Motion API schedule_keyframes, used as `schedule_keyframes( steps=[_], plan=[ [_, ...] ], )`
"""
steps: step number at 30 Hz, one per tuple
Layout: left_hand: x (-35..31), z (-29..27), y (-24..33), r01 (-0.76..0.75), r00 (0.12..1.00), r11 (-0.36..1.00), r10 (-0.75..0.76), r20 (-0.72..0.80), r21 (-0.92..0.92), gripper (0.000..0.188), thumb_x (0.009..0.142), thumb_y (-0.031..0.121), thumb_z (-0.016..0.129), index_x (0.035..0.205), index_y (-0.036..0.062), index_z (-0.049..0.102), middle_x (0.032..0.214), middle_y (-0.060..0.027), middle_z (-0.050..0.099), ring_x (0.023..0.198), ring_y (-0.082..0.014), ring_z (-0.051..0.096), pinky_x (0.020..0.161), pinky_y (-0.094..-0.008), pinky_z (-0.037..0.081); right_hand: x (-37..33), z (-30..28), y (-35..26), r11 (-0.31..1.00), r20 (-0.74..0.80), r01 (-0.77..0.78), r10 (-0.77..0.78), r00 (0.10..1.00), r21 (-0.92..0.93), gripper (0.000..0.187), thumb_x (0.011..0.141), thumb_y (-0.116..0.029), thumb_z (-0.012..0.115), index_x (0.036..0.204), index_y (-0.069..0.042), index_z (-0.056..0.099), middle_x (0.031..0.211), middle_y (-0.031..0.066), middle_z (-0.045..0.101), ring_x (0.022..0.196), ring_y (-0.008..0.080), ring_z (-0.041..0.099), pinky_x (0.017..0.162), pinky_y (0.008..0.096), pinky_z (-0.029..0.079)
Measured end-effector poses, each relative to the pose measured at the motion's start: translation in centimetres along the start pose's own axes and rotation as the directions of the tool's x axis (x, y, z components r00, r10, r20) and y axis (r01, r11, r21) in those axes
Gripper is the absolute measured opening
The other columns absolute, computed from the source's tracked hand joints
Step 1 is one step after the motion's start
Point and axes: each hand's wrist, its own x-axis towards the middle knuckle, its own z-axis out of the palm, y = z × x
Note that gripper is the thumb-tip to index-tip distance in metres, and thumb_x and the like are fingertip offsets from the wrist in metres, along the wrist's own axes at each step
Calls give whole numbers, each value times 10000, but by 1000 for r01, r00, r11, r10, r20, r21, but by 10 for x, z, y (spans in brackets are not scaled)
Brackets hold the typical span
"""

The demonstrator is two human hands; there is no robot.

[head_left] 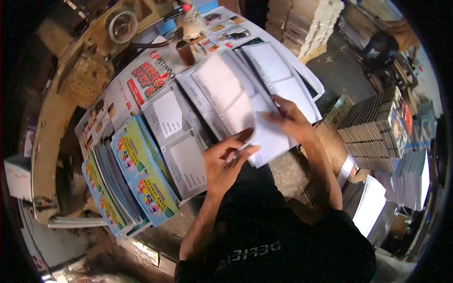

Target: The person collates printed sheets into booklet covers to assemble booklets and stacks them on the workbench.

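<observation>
Shirt (302, 245): lower centre. Our left hand (223, 165) pinches mid-frame paper (224, 89); we cannot tell whether our right hand (293, 120) grips. Uneven pulling could crease it.

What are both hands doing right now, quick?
Left hand: partly closed at the edge of the curved sheet; grip can't be told.
Right hand: blurred, at the white paper; grip can't be told.

- Pale light is strongest on the white sheets (273, 141) atop the poster-covered table (125, 89).
- Right hand (295, 123), at the table's near side: motion-blurred fingers.
- Black shirt (292, 240), nearer than the table: deep, detail-swallowing dark.
- Wooden frame (45, 141), left of the table: bowed by fisheye distortion.
- Black vignette surrounds everything.
</observation>
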Motion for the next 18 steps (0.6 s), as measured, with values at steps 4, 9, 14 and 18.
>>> schedule_keyframes(
  steps=[4,9,14,18],
  plan=[
    [-6,-30,28,-188,973,904,118,199,384,318,733,161,865,977,16,721,1137,-124,712,1073,-221,672,856,-324,544,7,3,65,901,35,152,-182,983,407,638,922,-246,647,1437,54,420,1383,192,532,1229,243,521,1083,318,360],
    [-38,-75,46,-60,997,524,-5,73,850,337,697,196,864,898,6,671,1030,-122,616,988,-289,622,891,-404,488,14,14,5,899,-67,-341,371,926,274,681,869,-428,707,1353,25,551,1291,166,605,1205,232,544,1038,318,403],
    [-48,-103,33,-54,978,737,-95,183,674,325,732,173,834,907,-13,632,1087,-145,588,1024,-326,604,920,-414,466,26,5,49,950,-35,-208,222,974,235,742,796,-439,803,1308,47,575,1242,156,628,1136,222,584,1008,318,442],
    [-64,-114,19,128,992,853,-120,-49,506,216,735,43,819,871,-20,663,1073,-183,692,954,-295,689,834,-377,547,4,25,14,990,-146,-126,135,980,64,662,748,-271,865,1276,31,604,1227,149,638,1082,207,613,939,311,497]
  ],
)
